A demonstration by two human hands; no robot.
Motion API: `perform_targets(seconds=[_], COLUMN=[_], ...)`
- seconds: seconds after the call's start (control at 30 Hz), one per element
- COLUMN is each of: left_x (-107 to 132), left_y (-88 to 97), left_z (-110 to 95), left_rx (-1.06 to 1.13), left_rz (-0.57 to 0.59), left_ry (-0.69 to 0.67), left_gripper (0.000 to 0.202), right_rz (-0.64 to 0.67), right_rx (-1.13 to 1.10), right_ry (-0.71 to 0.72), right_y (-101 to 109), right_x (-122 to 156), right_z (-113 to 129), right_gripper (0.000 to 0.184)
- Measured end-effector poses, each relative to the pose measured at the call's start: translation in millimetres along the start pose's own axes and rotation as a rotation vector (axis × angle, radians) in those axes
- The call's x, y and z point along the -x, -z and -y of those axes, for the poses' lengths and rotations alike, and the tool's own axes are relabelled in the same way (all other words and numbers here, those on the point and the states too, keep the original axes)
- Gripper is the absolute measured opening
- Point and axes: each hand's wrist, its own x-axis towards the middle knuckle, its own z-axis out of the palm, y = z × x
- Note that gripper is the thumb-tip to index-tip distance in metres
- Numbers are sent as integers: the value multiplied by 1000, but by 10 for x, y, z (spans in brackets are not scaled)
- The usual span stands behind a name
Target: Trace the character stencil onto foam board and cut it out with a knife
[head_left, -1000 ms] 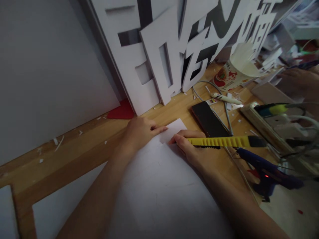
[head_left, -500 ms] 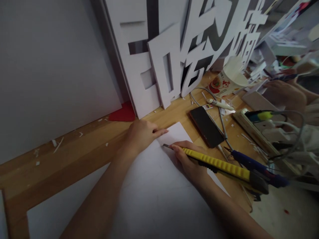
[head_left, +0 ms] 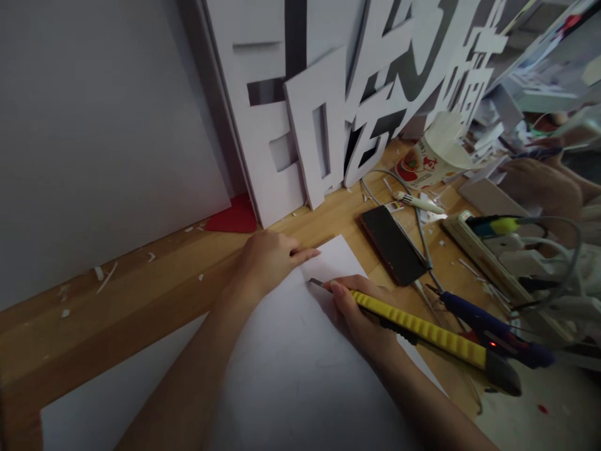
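A white sheet [head_left: 338, 255] lies on the wooden table, its far edge running slantwise below my hands. My left hand [head_left: 265, 263] presses on that edge, one digit stretched out to the right over the sheet; its other fingers are mostly hidden. In my right hand [head_left: 364, 316] is a yellow and black utility knife [head_left: 422, 329], gripped near the front. Its blade is out, with the tip at the sheet's surface just below my left hand's outstretched digit. The handle points back to the lower right.
White cut-out letters [head_left: 263, 163] lean at the back. To the right are a phone [head_left: 393, 245], a paper cup [head_left: 429, 160], a blue glue gun [head_left: 483, 322] with a red light, and a power strip [head_left: 493, 263] with cables. Another person's hand [head_left: 539, 188] is farther right. White scraps litter the wood.
The view has shifted slightly. My left hand keeps its place on the sheet, and the knife tip stays close beside it. A red light now shows on the glue gun.
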Motion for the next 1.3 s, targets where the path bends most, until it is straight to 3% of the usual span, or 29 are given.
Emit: perform_targets(seconds=[0.17,0.63,0.87,1.3], left_x=[2,-6,-2,-1], left_y=[-20,-7,-14,-5], left_z=[15,9,22,7], left_rx=[8,18,15,28], left_rz=[-8,12,-10,-19], left_ry=[-3,13,2,-4], left_gripper=[62,57,60,59], right_rz=[-42,10,27,21], right_rx=[22,-26,38,67], right_ry=[-8,-121,-27,11], right_y=[-30,-14,5,11], right_x=[23,70,83,103], right_z=[-3,73,59,52], right_gripper=[36,36,33,33])
